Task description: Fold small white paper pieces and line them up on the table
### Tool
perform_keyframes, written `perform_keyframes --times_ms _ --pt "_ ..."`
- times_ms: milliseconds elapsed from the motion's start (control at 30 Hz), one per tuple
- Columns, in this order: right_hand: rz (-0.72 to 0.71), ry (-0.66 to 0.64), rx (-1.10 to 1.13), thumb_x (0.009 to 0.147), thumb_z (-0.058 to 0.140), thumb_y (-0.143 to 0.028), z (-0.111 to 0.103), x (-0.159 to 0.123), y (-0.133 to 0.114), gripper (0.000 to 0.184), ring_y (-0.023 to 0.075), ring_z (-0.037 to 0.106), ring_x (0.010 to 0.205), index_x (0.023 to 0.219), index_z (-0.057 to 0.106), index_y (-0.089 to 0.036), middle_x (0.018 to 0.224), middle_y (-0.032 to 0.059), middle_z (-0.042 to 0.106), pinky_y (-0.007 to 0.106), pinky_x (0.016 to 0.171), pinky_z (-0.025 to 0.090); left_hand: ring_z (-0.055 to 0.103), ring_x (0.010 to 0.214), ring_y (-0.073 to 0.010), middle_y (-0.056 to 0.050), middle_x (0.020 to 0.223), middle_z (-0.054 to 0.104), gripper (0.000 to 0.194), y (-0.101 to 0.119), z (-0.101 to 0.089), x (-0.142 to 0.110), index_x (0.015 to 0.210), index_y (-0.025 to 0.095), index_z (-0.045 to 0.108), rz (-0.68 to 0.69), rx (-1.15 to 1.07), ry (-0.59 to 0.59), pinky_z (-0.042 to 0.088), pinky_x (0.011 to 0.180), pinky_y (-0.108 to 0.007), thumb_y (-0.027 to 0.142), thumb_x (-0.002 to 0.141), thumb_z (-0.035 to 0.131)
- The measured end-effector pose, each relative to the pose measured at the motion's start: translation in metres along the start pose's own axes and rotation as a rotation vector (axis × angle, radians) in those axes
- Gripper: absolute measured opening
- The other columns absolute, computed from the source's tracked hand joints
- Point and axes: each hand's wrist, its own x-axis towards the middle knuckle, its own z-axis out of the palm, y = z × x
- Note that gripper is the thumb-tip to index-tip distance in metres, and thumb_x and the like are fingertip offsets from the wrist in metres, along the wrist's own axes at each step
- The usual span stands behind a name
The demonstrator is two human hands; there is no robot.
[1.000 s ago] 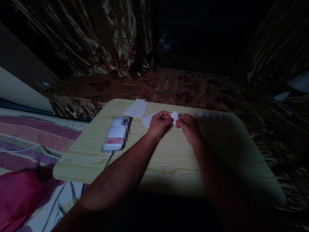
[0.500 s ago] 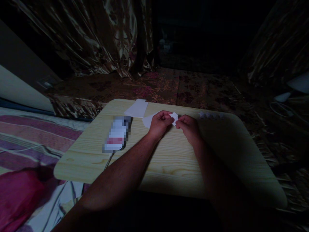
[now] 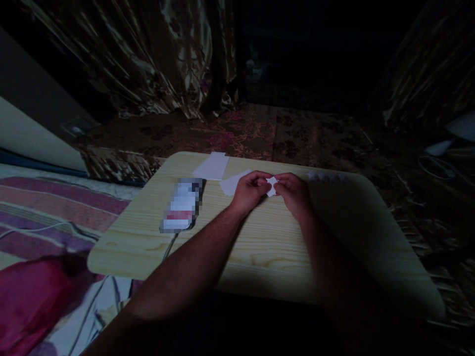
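Note:
A small piece of folded white paper (image 3: 272, 186) with pointed corners is pinched between both hands, just above the wooden table (image 3: 260, 247). My left hand (image 3: 250, 190) grips its left side, thumb on top and fingers behind. On the right side, my right hand (image 3: 295, 193) holds it the same way, its thumb close to the left one. Partly behind my left hand lies a sheet of white paper (image 3: 230, 184). Farther back on the table is more white paper (image 3: 211, 167). Several small folded paper pieces (image 3: 326, 177) sit in a row beyond my right hand.
A phone (image 3: 182, 205), blurred out, lies on the table's left with a cable (image 3: 168, 247) plugged in. Left of the table is a striped bed cover (image 3: 55, 198) with a red cloth or bag (image 3: 33, 301). Patterned curtains (image 3: 178, 59) hang behind; a pale lamp-like object (image 3: 462, 126) stands far right.
My right hand has closed in toward the left, and its thumb now presses on the paper beside the left thumb. The paper has turned slightly. The view has shifted a little.

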Motion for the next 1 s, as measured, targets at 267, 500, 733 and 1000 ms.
perform_keyframes --times_ms 267,500,733,1000 --pt "-0.007 0.008 -0.089 0.068 0.063 -0.024 -0.0008 -0.0002 0.0 0.017 0.0121 0.057 0.052 0.084 0.06 -0.02 0.06 -0.0037 0.063 0.024 0.052 0.043 0.051 0.055 -0.0071 0.002 0.066 0.063 0.023 -0.0029 -0.0008 0.0009 0.087 0.015 0.069 0.001 0.031 -0.017 0.038 0.055 -0.021 0.017 0.065 0.072" --pt "-0.021 0.009 -0.132 0.068 0.063 -0.024 -0.0009 -0.0012 0.0015 0.015 0.0135 0.058 0.053 0.082 0.058 -0.02 0.061 -0.0028 0.063 0.025 0.052 0.044 0.045 0.05 -0.0064 0.004 0.059 0.057 0.019 -0.0043 -0.0025 0.0008 0.086 0.015 0.068 0.017 0.079 -0.038 0.036 0.052 -0.021 0.019 0.068 0.071" --pt "-0.025 0.022 -0.155 0.068 0.063 -0.022 -0.0013 -0.001 0.0045 0.013 0.0133 0.058 0.054 0.08 0.059 -0.02 0.063 -0.0024 0.063 0.025 0.051 0.044 0.046 0.05 -0.0073 0.004 0.058 0.057 0.018 -0.0041 -0.0009 0.0003 0.082 0.015 0.066 -0.001 0.096 -0.043 0.036 0.051 -0.021 0.022 0.067 0.072" --pt "-0.005 -0.013 -0.102 0.069 0.066 -0.026 0.0002 -0.0023 0.0019 0.014 0.0129 0.059 0.055 0.079 0.059 -0.02 0.064 -0.0019 0.064 0.025 0.052 0.045 0.045 0.049 -0.0071 0.004 0.057 0.055 0.017 -0.0025 -0.0019 0.0 0.081 0.016 0.066 -0.001 0.07 -0.049 0.034 0.05 -0.021 0.022 0.066 0.073"
